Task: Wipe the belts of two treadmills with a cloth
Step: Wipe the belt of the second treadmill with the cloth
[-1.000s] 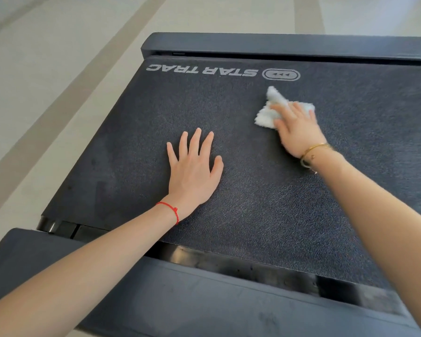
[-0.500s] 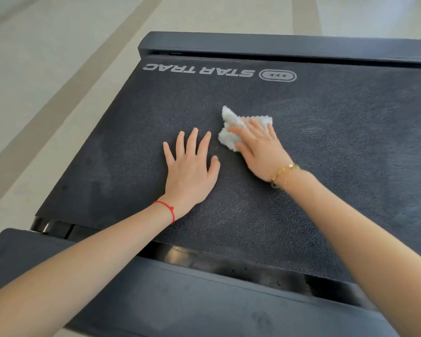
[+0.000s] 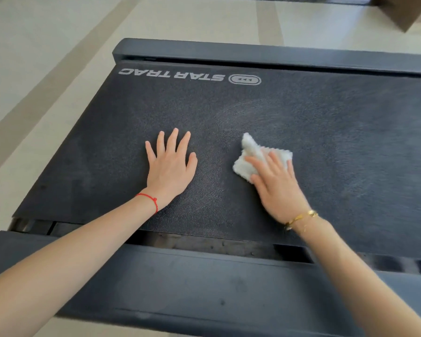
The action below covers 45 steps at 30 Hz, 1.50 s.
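From the head camera, looking down across the treadmill, the left hand [image 3: 171,166] lies flat on the belt [image 3: 350,142] with its fingers straight and spread, holding nothing; it seems placed there as a prop, taking the person's weight as they lean over the side rail [image 3: 204,283] and perhaps keeping the belt from sliding underneath. The right hand [image 3: 277,188] presses down on a white cloth [image 3: 249,154] with flat, extended fingers, not curled around it, which suits wiping: a broad palm spreads pressure over the fabric and lets it glide. The cloth is bunched and fluffy, lying on the belt under and just beyond the right fingertips, its far corner sticking out toward the printed logo [image 3: 170,74]. It sits to the right of the left hand, near but apart from it, roughly mid-belt. Faint curved smears on the belt beyond the cloth suggest this area has been passed over. A red string [image 3: 151,199] circles the left wrist and a gold bracelet [image 3: 300,218] the right. Only a dark edge of something at the far top could be the second treadmill; I cannot tell.
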Each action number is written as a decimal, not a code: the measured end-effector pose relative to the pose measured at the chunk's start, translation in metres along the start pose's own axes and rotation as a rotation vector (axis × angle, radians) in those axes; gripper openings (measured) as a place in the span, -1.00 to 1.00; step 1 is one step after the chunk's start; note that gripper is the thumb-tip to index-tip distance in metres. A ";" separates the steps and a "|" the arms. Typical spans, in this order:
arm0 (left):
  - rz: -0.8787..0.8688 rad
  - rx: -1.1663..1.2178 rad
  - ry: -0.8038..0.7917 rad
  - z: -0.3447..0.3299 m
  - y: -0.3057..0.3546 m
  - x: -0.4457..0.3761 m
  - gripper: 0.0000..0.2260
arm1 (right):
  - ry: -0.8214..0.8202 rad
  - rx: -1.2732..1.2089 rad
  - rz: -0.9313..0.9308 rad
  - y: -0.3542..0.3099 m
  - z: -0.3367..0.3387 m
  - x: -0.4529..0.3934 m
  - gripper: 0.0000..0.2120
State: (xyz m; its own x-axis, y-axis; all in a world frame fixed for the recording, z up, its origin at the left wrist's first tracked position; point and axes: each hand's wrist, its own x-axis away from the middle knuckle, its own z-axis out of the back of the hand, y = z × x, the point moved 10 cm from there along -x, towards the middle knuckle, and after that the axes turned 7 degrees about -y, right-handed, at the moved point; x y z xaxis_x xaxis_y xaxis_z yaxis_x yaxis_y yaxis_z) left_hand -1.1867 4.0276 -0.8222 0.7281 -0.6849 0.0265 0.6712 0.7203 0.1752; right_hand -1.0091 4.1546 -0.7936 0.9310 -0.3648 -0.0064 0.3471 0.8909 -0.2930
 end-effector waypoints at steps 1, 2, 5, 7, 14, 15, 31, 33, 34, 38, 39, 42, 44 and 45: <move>-0.006 0.001 -0.003 0.000 0.002 0.002 -0.48 | -0.021 -0.008 0.054 -0.019 -0.005 0.013 -0.57; -0.012 0.002 -0.005 0.000 0.004 0.004 -0.48 | -0.053 -0.022 0.079 -0.032 -0.012 0.024 -0.57; -0.043 0.004 -0.029 -0.004 0.018 0.013 -0.48 | -0.123 -0.075 0.054 -0.037 -0.025 0.050 -0.57; -0.076 0.011 -0.048 -0.008 0.032 0.019 -0.48 | -0.114 -0.089 0.016 -0.020 -0.020 0.058 -0.56; -0.218 0.019 -0.081 -0.017 0.085 0.025 -0.46 | 0.107 -0.038 -0.546 0.143 0.036 0.089 -0.59; -0.234 0.019 -0.082 -0.019 0.092 0.024 -0.46 | 0.121 -0.046 -0.631 0.154 0.037 0.092 -0.59; -0.306 0.009 -0.068 -0.026 0.136 0.011 -0.45 | 0.062 -0.071 -0.369 0.129 0.023 0.037 -0.57; -0.298 -0.004 -0.063 -0.026 0.137 0.012 -0.45 | 0.082 -0.039 -0.452 0.156 0.031 0.005 -0.58; -0.294 -0.009 -0.062 -0.026 0.137 0.012 -0.45 | 0.086 -0.041 -0.493 0.166 0.034 -0.013 -0.58; -0.279 -0.033 -0.056 -0.025 0.136 0.013 -0.44 | 0.071 -0.016 -0.510 0.163 0.030 -0.076 -0.59; -0.281 -0.039 -0.054 -0.024 0.136 0.013 -0.44 | 0.060 0.000 -0.452 0.149 0.027 -0.089 -0.59; -0.277 -0.058 -0.052 -0.026 0.135 0.013 -0.44 | 0.029 0.026 -0.210 0.100 0.015 -0.111 -0.59; -0.274 -0.064 -0.052 -0.026 0.134 0.011 -0.44 | -0.001 0.018 -0.104 0.088 0.008 -0.111 -0.59; -0.276 -0.065 -0.052 -0.027 0.134 0.011 -0.44 | -0.011 0.006 -0.081 0.090 0.007 -0.111 -0.59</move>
State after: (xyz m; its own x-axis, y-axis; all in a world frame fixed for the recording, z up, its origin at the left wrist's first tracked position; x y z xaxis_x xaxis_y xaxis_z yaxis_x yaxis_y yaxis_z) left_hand -1.0853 4.1197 -0.8246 0.5099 -0.8594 0.0371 0.8517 0.5104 0.1189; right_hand -1.0801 4.2766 -0.8129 0.9011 -0.4328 0.0279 0.4220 0.8601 -0.2865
